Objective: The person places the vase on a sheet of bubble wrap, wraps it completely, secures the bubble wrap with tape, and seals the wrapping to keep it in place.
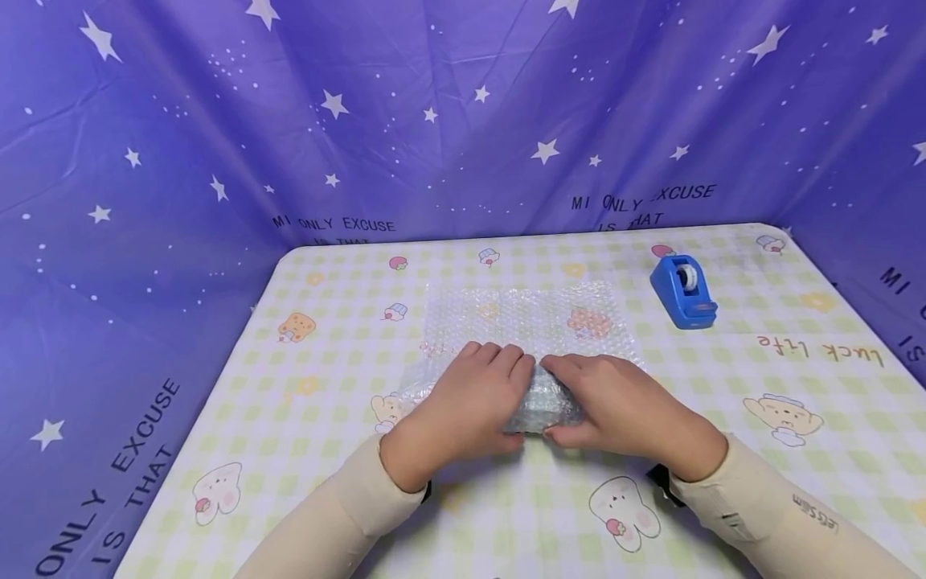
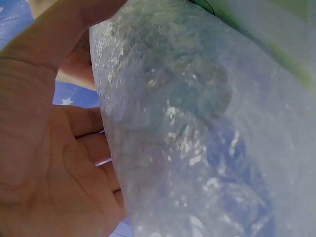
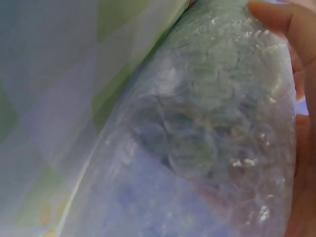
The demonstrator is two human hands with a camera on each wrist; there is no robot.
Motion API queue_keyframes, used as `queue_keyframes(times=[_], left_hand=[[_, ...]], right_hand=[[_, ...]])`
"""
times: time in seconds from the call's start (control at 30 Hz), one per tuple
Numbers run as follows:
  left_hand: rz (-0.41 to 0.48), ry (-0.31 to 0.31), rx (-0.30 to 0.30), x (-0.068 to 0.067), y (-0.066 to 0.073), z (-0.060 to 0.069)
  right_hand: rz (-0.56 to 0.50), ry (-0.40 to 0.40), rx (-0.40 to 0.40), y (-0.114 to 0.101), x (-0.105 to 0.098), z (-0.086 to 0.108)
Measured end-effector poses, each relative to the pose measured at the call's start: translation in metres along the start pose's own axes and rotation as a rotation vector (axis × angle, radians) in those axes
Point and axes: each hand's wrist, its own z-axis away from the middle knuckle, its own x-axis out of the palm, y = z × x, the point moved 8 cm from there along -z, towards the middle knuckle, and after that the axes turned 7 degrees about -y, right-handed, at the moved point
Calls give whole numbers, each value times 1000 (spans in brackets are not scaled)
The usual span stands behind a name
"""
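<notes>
A rolled bubble-wrap bundle [image 1: 546, 402] lies across the middle of the table, with something greyish-green inside that I cannot make out. From its far side a flat sheet of bubble wrap [image 1: 517, 310] spreads away over the tablecloth. My left hand [image 1: 473, 398] grips the roll from above, fingers over the far side and thumb on the near side. Beside it, my right hand [image 1: 625, 406] holds the roll the same way. Both wrist views show the bubbly surface of the roll [image 2: 163, 113] close up, with each thumb along it.
A blue tape dispenser [image 1: 683, 297] with a roll of tape stands at the back right of the table. The checked tablecloth [image 1: 311, 450] carries printed cartoon figures. Purple star-patterned curtains [image 1: 448, 129] hang behind the table and at both sides.
</notes>
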Motion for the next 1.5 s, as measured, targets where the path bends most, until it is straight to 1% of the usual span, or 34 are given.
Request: queue_keyframes(times=[0.13, 0.33, 0.63, 0.83, 1.1, 1.5], left_hand=[[-31, 19, -5, -1, 3, 1], [-73, 48, -35, -2, 9, 1], [-80, 115, -41, -3, 12, 1], [-78, 112, -34, -2, 12, 0], [-78, 112, -20, -1, 10, -1], [-72, 100, -1, 0, 7, -3]], right_hand=[[-7, -10, 3, 1, 1, 0], [-18, -19, 11, 1, 1, 0], [-35, -19, 11, 2, 0, 0], [-46, -44, 22, 4, 2, 1], [-28, -73, 41, 5, 5, 1], [18, -53, 40, 5, 3, 1]])
